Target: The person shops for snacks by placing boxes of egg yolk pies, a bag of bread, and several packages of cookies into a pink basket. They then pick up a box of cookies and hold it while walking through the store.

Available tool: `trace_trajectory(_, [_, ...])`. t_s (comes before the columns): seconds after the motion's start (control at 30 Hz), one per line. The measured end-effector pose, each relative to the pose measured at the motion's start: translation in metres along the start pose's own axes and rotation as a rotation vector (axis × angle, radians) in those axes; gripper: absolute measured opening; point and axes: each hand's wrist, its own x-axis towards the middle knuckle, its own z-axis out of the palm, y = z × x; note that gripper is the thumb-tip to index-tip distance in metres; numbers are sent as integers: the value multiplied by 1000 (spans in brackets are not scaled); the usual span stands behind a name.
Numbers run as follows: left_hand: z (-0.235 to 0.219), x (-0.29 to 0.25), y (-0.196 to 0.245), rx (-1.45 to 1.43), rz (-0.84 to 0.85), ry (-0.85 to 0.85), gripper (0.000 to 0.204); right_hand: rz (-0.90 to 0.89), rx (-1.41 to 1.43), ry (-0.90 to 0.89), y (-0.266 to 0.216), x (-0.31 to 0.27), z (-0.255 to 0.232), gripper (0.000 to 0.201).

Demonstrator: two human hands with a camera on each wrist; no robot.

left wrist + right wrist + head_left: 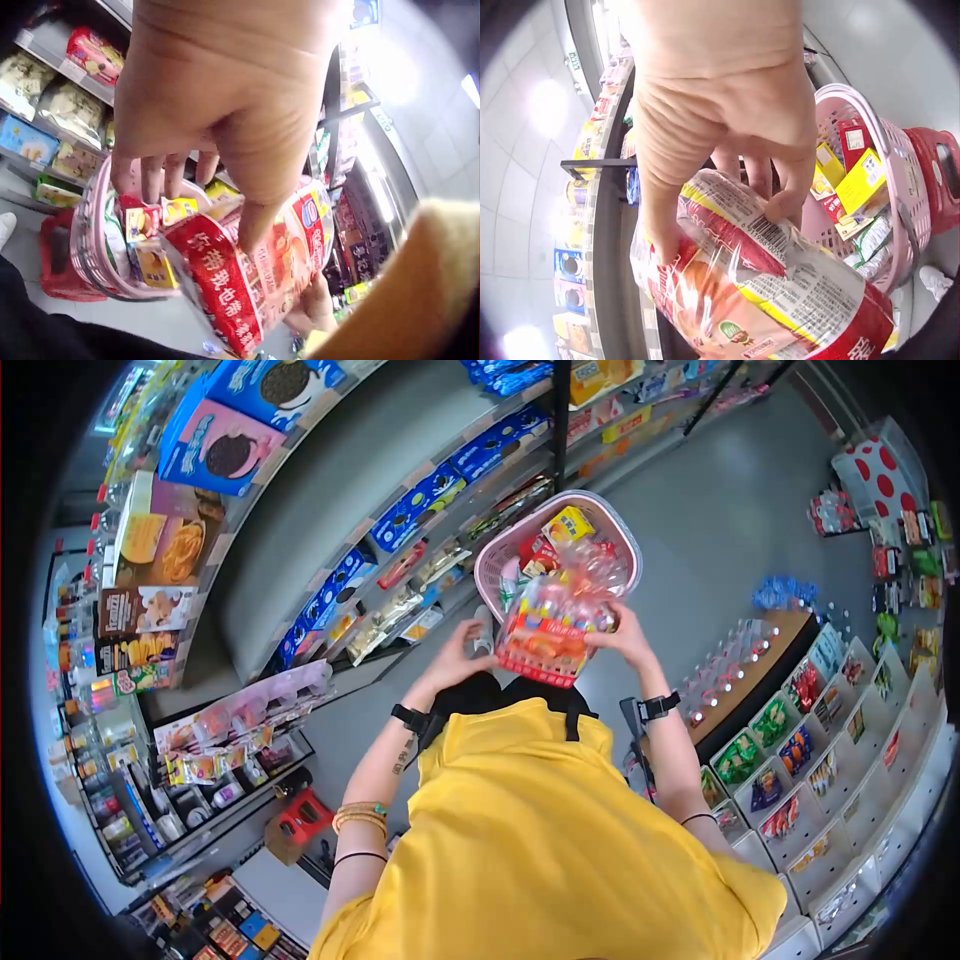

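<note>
**One-sided hold, mid-handling**

Head view: only here do I get both hands whole. The glossy red-and-clear plastic food package point(545, 648) is between them, at the near side of the pink perforated plastic basket point(630, 545). Right hand point(625, 640) grasps its right side; left hand point(460, 658) is relaxed at its left, not wrapped around it. My judgement: the step in hand is handling the package beside a part-filled basket. If it is bound inside, the next move calls for a steady right-hand grip and a lift clear of the rim.

Left wrist: left thumb lies along the package; I can't tell whether it presses. Its other fingers hang apart, gripping nothing I can see. This view alone gives the red end band point(214, 274) with its full row of white characters.

Right wrist: right thumb and fingers pinch the wrap. Black-and-white printed barcode point(767, 234) readable as such only here. White shoe point(935, 283) near the basket, absent from the head view.
</note>
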Motion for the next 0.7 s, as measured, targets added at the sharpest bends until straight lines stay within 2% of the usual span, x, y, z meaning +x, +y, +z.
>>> trace_trajectory(0.03, [-9, -3, -18, 53, -28, 72, 75, 36, -5, 75, -2, 5, -5, 81])
trace_trajectory(0.07, [-17, -6, -50, 101, -37, 191, 66, -18, 3, 177, 7, 14, -8, 78])
trace_trajectory(0.17, [-46, -29, -137, 134, -196, 348, 52, -46, 6, 290, 1, 35, -14, 73])
trace_trajectory(0.2, [-50, -44, -169, 126, -252, 390, 48, -163, -16, 363, 1, 44, -12, 67])
trace_trajectory(0.3, [-49, -97, -247, 51, -469, 497, 46, -111, -112, 518, 16, 73, -19, 70])
trace_trajectory(0.4, [-35, -156, -315, 115, -679, 522, 45, 26, 14, 516, 26, 99, -22, 69])
trace_trajectory(0.43, [-26, -174, -307, 86, -722, 534, 44, 79, 58, 516, 28, 104, -20, 69])
trace_trajectory(0.47, [-20, -193, -324, 92, -793, 486, 42, 69, -23, 532, 29, 108, -18, 71])
trace_trajectory(0.53, [0, -225, -346, 61, -817, 469, 37, 220, 125, 503, 54, 123, -22, 72])
trace_trajectory(0.57, [7, -232, -341, 90, -916, 446, 36, 294, 201, 486, 74, 133, -25, 72])
trace_trajectory(0.63, [19, -247, -353, 40, -904, 422, 36, 339, 392, 442, 113, 146, -32, 65])
trace_trajectory(0.7, [25, -248, -349, 20, -848, 457, 37, 356, 539, 435, 125, 149, -32, 60])
